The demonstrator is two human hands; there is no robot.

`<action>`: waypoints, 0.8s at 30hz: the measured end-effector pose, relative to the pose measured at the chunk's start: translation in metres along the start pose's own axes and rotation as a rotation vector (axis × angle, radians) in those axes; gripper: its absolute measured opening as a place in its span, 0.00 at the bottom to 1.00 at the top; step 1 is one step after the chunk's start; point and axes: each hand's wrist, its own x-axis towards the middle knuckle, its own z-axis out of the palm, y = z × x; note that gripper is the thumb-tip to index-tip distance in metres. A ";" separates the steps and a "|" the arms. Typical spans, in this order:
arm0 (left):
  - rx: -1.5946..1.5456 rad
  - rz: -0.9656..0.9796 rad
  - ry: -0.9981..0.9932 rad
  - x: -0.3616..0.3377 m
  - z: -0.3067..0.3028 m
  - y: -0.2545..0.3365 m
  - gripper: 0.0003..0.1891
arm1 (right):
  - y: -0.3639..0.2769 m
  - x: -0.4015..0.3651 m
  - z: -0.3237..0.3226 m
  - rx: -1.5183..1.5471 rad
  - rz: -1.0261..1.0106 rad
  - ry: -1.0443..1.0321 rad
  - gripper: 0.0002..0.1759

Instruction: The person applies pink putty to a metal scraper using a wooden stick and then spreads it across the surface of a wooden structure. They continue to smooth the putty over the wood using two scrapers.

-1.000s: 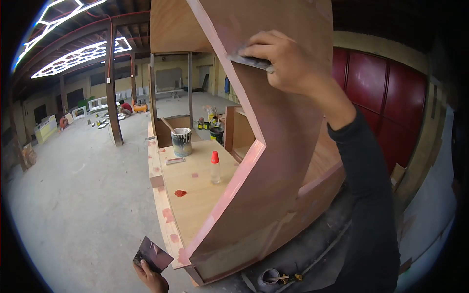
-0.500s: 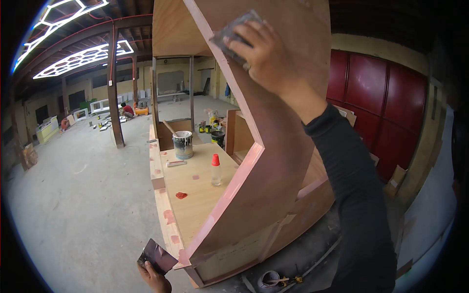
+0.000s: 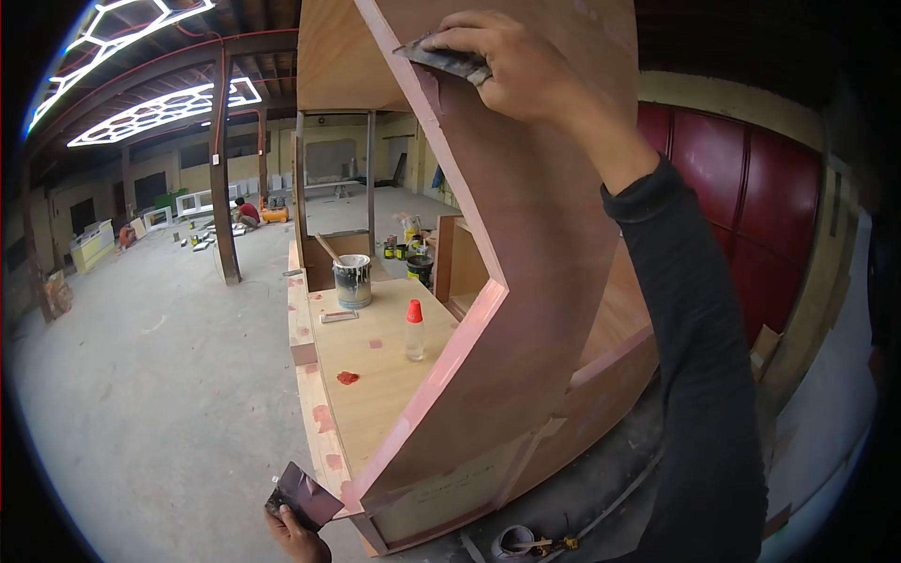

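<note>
My right hand (image 3: 511, 66) is raised high and grips a flat metal putty scraper (image 3: 443, 58), whose blade lies against the pinkish filled edge of a tall angled plywood panel (image 3: 526, 235). Low at the frame's bottom, my left hand (image 3: 298, 537) holds a second dark flat scraper plate (image 3: 300, 494) beside the panel's lower corner. The panel belongs to a large plywood counter (image 3: 371, 375) with pink filler patches.
On the counter top stand a paint can (image 3: 353, 280) with a stick in it, a small bottle (image 3: 414, 330) with a red cap and a red filler blob (image 3: 347, 377). Another can (image 3: 514, 542) sits on the floor. A person in red (image 3: 247, 212) crouches far back.
My right hand turned the scraper from flat against the panel face to its edge, slightly higher along the filled edge. The left hand stayed low, barely moving.
</note>
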 end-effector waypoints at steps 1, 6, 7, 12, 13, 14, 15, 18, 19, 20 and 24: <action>-0.005 -0.020 -0.006 -0.001 0.001 0.001 0.21 | 0.002 -0.001 0.007 -0.052 0.064 -0.052 0.27; 0.069 0.015 0.007 -0.001 0.005 -0.008 0.20 | 0.006 -0.018 0.015 -0.176 0.070 -0.072 0.26; 0.052 0.002 0.014 -0.002 0.006 -0.007 0.20 | 0.005 -0.022 0.013 -0.176 0.073 -0.112 0.26; -0.530 -0.008 -0.016 0.012 0.013 -0.075 0.12 | 0.005 -0.043 0.009 -0.176 0.045 -0.204 0.26; -0.543 -0.013 -0.010 0.011 0.015 -0.073 0.12 | 0.003 -0.045 0.008 -0.163 0.030 -0.236 0.26; -0.543 -0.010 -0.009 0.009 0.016 -0.069 0.12 | 0.001 -0.048 0.006 -0.150 0.015 -0.269 0.26; -0.555 -0.020 -0.008 0.006 0.018 -0.065 0.12 | -0.002 -0.050 0.002 -0.150 0.016 -0.266 0.26; -0.571 -0.020 -0.045 0.001 0.022 -0.053 0.11 | -0.016 -0.053 -0.012 -0.208 -0.030 -0.387 0.25; -0.573 -0.009 -0.083 -0.001 0.022 -0.048 0.11 | -0.026 -0.051 -0.020 -0.240 0.128 -0.694 0.23; -0.598 -0.038 -0.081 -0.004 0.024 -0.040 0.11 | -0.037 -0.052 -0.026 -0.267 0.291 -0.997 0.22; -0.301 0.094 -0.228 -0.021 0.038 -0.007 0.17 | -0.095 -0.130 0.013 0.338 0.126 -0.509 0.30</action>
